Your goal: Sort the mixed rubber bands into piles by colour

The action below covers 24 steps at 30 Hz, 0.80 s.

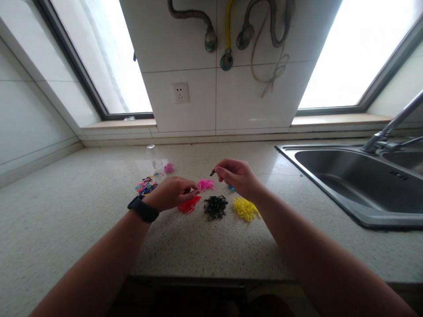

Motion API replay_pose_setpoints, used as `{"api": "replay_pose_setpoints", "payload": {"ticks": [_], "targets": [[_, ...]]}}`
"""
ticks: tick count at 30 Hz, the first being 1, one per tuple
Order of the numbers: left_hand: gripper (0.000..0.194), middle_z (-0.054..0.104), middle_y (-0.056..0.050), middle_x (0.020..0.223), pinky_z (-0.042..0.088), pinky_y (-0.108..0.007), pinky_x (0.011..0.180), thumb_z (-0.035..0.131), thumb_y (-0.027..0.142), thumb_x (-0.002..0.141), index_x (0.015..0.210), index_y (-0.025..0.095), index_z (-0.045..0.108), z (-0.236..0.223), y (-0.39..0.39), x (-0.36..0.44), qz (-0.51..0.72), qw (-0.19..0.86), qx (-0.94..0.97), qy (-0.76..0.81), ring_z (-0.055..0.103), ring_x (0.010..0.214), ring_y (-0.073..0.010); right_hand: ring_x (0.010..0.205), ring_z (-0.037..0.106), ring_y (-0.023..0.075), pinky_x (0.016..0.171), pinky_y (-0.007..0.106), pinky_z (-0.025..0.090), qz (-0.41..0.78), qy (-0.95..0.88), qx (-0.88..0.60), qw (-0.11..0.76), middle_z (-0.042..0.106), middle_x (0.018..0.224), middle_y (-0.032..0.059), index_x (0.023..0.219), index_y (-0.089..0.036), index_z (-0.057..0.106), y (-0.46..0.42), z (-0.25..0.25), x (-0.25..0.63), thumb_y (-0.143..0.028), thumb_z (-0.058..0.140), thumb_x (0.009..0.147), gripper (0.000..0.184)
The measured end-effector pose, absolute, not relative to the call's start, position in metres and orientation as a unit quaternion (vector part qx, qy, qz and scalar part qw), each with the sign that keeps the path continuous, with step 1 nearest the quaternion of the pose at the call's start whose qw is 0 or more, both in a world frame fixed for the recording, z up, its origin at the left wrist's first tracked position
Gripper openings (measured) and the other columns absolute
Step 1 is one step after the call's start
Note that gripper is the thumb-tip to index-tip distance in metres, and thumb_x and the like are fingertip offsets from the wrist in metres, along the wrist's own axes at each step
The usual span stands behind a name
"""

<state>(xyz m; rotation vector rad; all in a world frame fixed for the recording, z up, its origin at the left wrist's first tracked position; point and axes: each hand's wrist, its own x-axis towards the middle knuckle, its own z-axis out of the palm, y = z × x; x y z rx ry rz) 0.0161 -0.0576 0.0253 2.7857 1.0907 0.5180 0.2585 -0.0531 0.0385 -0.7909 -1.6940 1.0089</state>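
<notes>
My right hand (236,174) is raised above the counter, its thumb and forefinger pinching a small dark rubber band (212,173). My left hand (175,193), below a black wristwatch (143,209), hovers over the red rubber bands (189,205); its fingertips are closed, and what they hold is too small to make out. Just beyond those fingertips lies a pink pile (206,184). A black pile (215,207) and a yellow pile (246,208) sit nearer me. Blue bands (231,188) are partly covered by my right hand. Left of my left hand is a mixed-colour heap (146,186).
A clear plastic bottle (153,157) and a pink cap (168,167) stand behind the mixed heap. A steel sink (330,176) with a faucet (380,138) is set into the speckled counter (82,211) at right. Hoses and a socket (180,93) are on the tiled wall.
</notes>
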Motion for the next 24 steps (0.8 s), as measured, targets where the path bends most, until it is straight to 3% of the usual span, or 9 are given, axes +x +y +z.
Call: {"api": "replay_pose_setpoints", "payload": {"ticks": [24], "targets": [[0.030, 0.065, 0.000, 0.065, 0.033, -0.024, 0.057, 0.052, 0.038, 0.098, 0.093, 0.018, 0.074, 0.0242, -0.0561, 0.0148, 0.164, 0.067, 0.913, 0.368, 0.053, 0.058, -0.0104, 0.053, 0.041, 0.0075, 0.048, 0.023, 0.033, 0.414, -0.716, -0.314, 0.465, 0.058, 0.064, -0.0015, 0.077, -0.017, 0.064, -0.0541, 0.0386, 0.2587, -0.040, 0.061, 0.087, 0.026]]}}
